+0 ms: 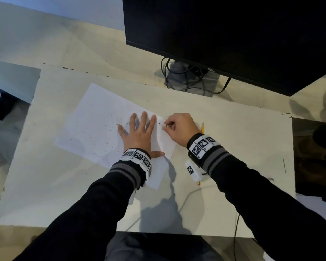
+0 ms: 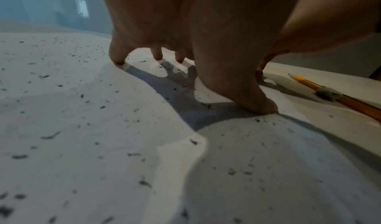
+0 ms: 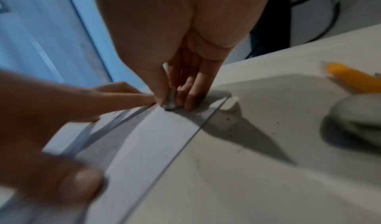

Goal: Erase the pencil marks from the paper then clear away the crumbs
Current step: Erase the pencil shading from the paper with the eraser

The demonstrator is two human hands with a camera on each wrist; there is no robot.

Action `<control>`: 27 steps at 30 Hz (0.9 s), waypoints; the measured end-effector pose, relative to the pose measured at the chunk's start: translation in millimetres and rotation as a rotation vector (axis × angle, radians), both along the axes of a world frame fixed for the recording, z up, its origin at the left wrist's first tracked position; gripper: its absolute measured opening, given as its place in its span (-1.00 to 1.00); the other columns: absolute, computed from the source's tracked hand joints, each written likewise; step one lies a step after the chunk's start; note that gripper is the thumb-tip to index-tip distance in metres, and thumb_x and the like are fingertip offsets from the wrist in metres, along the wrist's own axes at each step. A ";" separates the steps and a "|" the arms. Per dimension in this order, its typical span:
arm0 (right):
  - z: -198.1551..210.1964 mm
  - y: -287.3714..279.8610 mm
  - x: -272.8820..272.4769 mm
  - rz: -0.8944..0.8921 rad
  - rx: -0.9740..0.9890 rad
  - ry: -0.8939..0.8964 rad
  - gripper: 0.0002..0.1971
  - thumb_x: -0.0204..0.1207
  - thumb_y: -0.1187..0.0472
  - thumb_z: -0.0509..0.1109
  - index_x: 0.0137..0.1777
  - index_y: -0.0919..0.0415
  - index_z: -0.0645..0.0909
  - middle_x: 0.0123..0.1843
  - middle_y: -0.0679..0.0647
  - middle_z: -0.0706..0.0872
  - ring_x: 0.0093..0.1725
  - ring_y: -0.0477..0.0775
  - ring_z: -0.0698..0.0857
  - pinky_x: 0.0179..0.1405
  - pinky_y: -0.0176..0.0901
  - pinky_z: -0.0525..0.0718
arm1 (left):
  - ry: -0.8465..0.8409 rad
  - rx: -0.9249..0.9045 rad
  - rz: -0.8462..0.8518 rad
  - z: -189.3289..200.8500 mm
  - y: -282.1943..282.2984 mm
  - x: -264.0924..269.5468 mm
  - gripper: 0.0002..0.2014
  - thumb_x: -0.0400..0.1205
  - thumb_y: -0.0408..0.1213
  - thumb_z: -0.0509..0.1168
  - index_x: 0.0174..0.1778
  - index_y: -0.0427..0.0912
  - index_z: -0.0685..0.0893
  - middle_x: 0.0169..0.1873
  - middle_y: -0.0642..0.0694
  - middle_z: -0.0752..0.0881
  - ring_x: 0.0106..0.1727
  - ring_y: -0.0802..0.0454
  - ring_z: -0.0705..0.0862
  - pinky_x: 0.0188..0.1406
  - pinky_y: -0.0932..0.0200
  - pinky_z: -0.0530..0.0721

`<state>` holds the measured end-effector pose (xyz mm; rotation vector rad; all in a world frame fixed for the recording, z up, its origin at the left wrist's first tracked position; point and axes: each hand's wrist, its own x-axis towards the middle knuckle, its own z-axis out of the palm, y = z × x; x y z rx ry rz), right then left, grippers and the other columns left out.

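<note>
A white paper lies slanted on the desk, strewn with dark eraser crumbs. My left hand lies flat on the paper's right part, fingers spread, and its fingertips press on the sheet. At the paper's right edge my right hand pinches a small grey eraser and holds it down on the sheet. In the right wrist view the paper bows up slightly between the two hands.
A yellow pencil lies just right of the right hand, with a grey lump beside it. A small white piece sits by the paper's corner. A black monitor, its stand and cables fill the back right.
</note>
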<state>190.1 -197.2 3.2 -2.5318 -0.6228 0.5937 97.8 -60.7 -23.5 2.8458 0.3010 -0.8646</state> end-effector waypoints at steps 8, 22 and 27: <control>-3.5 7.1 -11.4 0.031 0.029 -0.013 -0.90 0.52 0.18 0.48 -0.03 0.16 0.79 -0.25 -0.12 0.64 -0.24 -0.08 0.59 -0.06 -0.18 0.64 | -0.005 -0.012 0.002 -1.6 0.1 -1.7 0.28 0.34 0.60 0.22 0.64 0.11 -0.53 0.69 -0.02 -0.41 0.70 -0.25 -0.36 0.52 -0.63 0.01; -5.5 12.8 13.3 -0.136 0.028 -0.009 -0.89 0.48 0.17 0.53 -0.04 0.15 0.80 -0.20 -0.02 0.76 -0.23 -0.07 0.66 0.03 -0.14 0.73 | 0.024 -0.050 0.007 1.2 0.7 -0.6 0.28 0.34 0.59 0.23 0.65 0.11 -0.50 0.69 -0.04 -0.41 0.69 -0.27 -0.38 0.51 -0.65 -0.03; -1.8 12.1 5.1 -0.155 0.031 -0.003 -0.90 0.50 0.18 0.52 -0.05 0.17 0.80 -0.24 -0.05 0.73 -0.29 -0.12 0.64 -0.05 -0.22 0.71 | 0.033 -0.056 0.008 2.8 1.4 0.6 0.28 0.34 0.57 0.27 0.66 0.11 -0.48 0.70 -0.04 -0.39 0.69 -0.27 -0.38 0.50 -0.66 -0.03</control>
